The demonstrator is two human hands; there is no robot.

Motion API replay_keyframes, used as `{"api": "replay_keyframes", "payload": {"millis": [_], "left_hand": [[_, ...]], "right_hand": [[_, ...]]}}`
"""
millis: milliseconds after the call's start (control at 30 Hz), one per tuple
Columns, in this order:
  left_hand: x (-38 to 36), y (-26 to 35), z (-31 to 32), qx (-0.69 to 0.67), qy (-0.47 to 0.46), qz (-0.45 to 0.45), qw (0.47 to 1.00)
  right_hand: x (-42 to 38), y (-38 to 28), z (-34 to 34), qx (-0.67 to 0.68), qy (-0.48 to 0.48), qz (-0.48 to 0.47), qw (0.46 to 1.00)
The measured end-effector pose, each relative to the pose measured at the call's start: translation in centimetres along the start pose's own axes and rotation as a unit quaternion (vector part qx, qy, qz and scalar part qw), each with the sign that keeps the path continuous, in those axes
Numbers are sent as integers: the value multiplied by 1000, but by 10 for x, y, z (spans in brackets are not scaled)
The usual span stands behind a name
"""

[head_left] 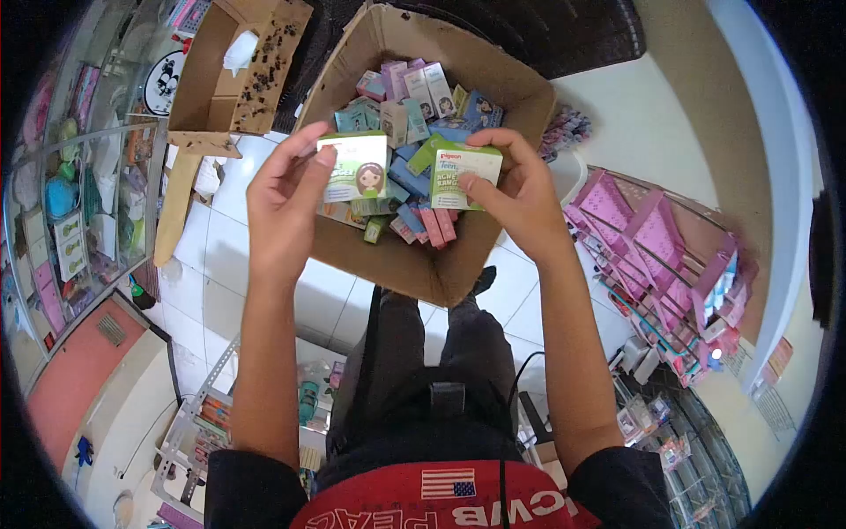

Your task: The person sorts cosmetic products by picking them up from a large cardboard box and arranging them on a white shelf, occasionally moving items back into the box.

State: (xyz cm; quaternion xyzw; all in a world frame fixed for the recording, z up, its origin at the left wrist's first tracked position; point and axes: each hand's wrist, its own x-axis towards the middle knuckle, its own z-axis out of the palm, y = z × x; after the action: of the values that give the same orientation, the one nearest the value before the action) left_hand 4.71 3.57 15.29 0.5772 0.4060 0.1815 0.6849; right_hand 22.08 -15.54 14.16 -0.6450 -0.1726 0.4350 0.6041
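Note:
My left hand (289,198) grips a small white and green box (363,167) with a cartoon girl on its front, thumb on the face. In my right hand (522,189) is a similar green and white box (458,176), printed "Pigeon Teens" and "Acne", pinched between thumb and fingers. Both boxes are held side by side above a large cardboard carton (352,256). Inside the carton lies a jumble of small product boxes, among them white ones (438,88), pink ones (438,227) and blue ones (483,110). The held boxes hide part of the pile.
A smaller cardboard box (201,97) with dark specks on its flap stands at left, beside glass shelving (110,167) full of goods. A wire rack with pink packs (648,234) is at right. White floor tiles (225,256) surround the carton; my legs (401,339) are close to it.

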Motion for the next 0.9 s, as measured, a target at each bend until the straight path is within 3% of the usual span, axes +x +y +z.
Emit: {"api": "replay_keyframes", "payload": {"millis": [300,367,433,467,533,600,633,800,900], "left_hand": [[31,-49,-11,10,28,9,1000],[31,-56,-3,14,-27,1,1000],[28,-71,15,-13,-40,-3,999],[26,-79,25,7,-59,38,998],[23,-92,42,24,-82,87,993],[19,-105,55,197,-132,82,968],[18,-110,61,196,-134,89,967],[22,-124,82,219,-118,73,966],[26,-137,82,259,-119,117,951]], "right_hand": [[43,56,-5,-59,-21,-21,998],[46,57,-12,-101,-31,-5,994],[47,53,-17,-272,-6,-3,962],[47,54,-21,-274,-5,-3,962],[49,54,-29,-445,-77,15,892],[53,72,-38,-480,-94,-12,872],[54,74,-39,-512,-116,-35,851],[65,90,-37,-597,-130,42,790],[64,85,-36,-600,-119,43,790]]}}
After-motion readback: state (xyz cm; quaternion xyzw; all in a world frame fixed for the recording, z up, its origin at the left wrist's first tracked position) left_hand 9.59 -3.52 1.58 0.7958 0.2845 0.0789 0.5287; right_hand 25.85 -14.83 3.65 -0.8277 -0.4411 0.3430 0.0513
